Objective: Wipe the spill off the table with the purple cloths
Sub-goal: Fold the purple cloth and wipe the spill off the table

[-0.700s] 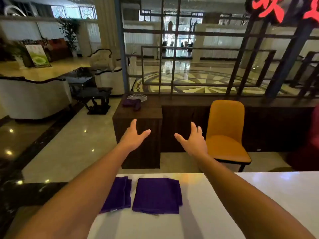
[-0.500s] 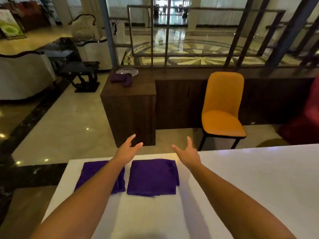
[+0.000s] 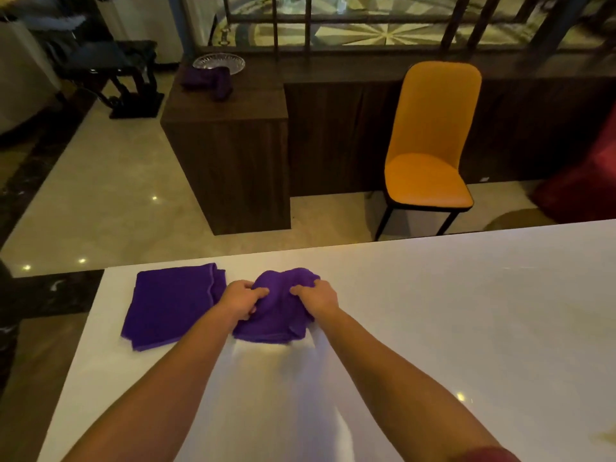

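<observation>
Glossy white table (image 3: 433, 328) in some lobby with marble flooring, a dark wood cabinet (image 3: 230, 155) and an orange chair (image 3: 430, 145) behind it. On the left there's a folded purple cloth (image 3: 170, 308) lying flat near the table's far-left corner. Just right of that, both forearms stretch forward and angle in toward each other. The left hand (image 3: 241, 300) and right hand (image 3: 316, 298) have fingers curled tight, each grabbing a side of the second purple cloth (image 3: 280, 311), which is bunched up into a hump between them.
</observation>
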Demonstrator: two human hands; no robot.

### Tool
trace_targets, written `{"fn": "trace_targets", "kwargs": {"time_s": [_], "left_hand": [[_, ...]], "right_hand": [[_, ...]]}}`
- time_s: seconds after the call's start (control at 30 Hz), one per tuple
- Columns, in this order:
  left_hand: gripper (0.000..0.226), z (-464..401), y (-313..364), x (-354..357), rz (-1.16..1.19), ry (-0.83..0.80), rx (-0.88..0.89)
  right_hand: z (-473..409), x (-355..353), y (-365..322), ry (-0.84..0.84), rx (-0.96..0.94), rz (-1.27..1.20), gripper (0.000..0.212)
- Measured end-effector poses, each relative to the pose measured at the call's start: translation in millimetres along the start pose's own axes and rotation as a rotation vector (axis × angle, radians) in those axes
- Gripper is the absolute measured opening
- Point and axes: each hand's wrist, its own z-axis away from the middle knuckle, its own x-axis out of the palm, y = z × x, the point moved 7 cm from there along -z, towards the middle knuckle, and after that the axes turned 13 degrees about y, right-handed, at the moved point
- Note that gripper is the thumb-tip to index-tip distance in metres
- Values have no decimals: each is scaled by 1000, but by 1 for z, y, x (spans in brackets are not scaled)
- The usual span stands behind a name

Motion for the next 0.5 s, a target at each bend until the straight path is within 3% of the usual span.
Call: {"fn": "trace_targets", "kwargs": {"time_s": [0.13, 0.27, 0.5], "left_hand": [[29, 47, -5, -17, 93, -67, 82], [25, 107, -4, -24, 176, -121, 252], [93, 240, 0, 48, 330, -547, 371]], "right_hand": [[50, -48, -16, -85, -87, -265, 21], [117, -118, -14, -27, -188, -390, 30], [198, -194, 37, -17, -209, -420, 22]]}}
